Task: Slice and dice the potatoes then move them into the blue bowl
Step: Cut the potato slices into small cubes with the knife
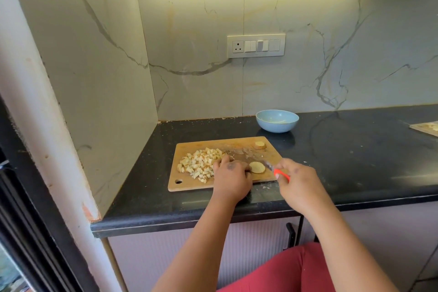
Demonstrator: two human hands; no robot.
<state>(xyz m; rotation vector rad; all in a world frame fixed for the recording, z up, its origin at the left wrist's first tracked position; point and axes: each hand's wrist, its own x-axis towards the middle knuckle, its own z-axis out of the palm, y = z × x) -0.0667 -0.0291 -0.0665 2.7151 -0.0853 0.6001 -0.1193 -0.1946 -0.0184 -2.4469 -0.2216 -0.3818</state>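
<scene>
A wooden cutting board (pixel 208 147) lies on the black counter. A pile of diced potato (pixel 200 162) covers its left half. A round potato slice (pixel 257 167) lies flat near the board's front edge, and a potato end piece (pixel 260 144) sits at the far right corner. My left hand (pixel 231 176) rests on the board beside the slice, fingers curled down at its left edge. My right hand (pixel 298 184) grips a knife by its orange handle (pixel 280 174), the blade tip by the slice. The blue bowl (pixel 276 121) stands behind the board.
The black counter (pixel 355 149) runs right, with a second board's corner (pixel 425 128) at the far right edge. A marble side wall (pixel 94 102) closes the left. A switch panel (pixel 256 45) is on the back wall. Cabinet handles (pixel 290 236) are below the counter.
</scene>
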